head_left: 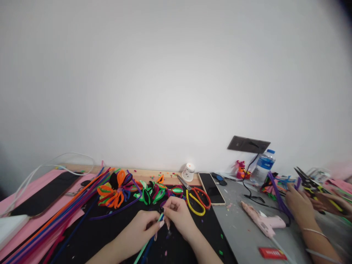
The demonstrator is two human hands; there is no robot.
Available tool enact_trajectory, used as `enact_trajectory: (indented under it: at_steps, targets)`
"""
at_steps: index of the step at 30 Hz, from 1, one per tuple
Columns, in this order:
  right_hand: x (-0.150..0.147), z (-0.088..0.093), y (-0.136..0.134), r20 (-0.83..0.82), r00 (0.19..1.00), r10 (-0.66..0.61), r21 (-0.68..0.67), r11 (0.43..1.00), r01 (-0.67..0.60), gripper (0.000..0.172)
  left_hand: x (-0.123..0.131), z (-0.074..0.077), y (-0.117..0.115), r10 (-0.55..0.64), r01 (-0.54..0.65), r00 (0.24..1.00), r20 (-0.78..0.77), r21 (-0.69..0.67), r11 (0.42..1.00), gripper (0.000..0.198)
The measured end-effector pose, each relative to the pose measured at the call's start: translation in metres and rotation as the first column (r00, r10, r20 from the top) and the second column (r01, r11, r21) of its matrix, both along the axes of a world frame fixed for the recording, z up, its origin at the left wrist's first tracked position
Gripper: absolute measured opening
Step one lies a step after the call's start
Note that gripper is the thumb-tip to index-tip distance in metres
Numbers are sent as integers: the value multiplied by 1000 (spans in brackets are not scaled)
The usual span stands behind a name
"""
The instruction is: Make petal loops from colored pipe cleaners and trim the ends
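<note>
My left hand (144,225) is closed around a light green pipe cleaner (140,253) and a blue pipe cleaner (147,251), whose lengths run down toward the bottom edge. Right beside it, my right hand (177,216) pinches at their upper end, where a small dark bit shows between the fingertips. Exactly what those fingertips grip is partly hidden. Just beyond the hands lie pipe-cleaner flowers: an orange one (117,192) and green-and-black ones (148,192). All this is over a black mat (110,238).
Scissors (196,201), a paper cup (188,171) and a phone (211,188) lie beyond my right hand. Long pipe cleaners (68,205) lie at left. A glue gun (262,220), a bottle (264,165) and a co-worker's hand (299,205) are at right; pliers (309,183) show nearby.
</note>
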State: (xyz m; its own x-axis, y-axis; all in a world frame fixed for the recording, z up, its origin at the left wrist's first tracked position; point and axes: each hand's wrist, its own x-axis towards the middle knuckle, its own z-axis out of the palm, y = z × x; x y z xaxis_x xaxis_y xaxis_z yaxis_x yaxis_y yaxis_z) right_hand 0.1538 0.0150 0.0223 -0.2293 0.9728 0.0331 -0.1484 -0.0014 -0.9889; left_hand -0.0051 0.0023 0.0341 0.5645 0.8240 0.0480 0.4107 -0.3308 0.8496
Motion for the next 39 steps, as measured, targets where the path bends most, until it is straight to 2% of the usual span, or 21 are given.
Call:
enact_trajectory:
  at_steps: [3, 7, 17, 23, 30, 32, 34, 37, 39]
  targets:
    - [-2, -2, -2, 3, 998, 55, -20, 998, -55, 25, 0, 2, 1, -16, 31, 996, 87, -182, 983, 35]
    - [-3, 0, -4, 34, 999, 35, -22, 999, -35, 25, 1, -1, 2, -29, 85, 988, 153, -373, 924, 38]
    - [-1, 3, -5, 115, 993, 23, -23, 1000, -21, 24, 4, 2, -4, 48, 79, 972, 229, -516, 853, 39]
    - [0, 1, -5, 153, 986, 66, -37, 997, -61, 21, 6, -5, -7, 97, 50, 975, 200, -623, 780, 39]
    - [0, 3, -4, 219, 976, -14, 18, 1000, 11, 20, 0, -17, 5, 83, 8, 978, 190, -436, 900, 38]
    - [0, 2, -5, 307, 951, -33, 56, 998, 17, 17, -3, -18, 8, 74, 7, 981, 179, -416, 909, 39]
    - [0, 3, -6, 428, 901, -73, 155, 988, 6, 15, -6, -17, 10, 53, 24, 984, 171, -417, 909, 38]
    - [1, 6, -8, 567, 811, -142, 309, 950, -49, 19, -8, -13, 10, 31, 45, 985, 172, -421, 906, 39]
    - [2, 9, -10, 618, 771, -152, 345, 934, -92, 23, -8, -11, 11, 29, 46, 985, 170, -422, 905, 41]
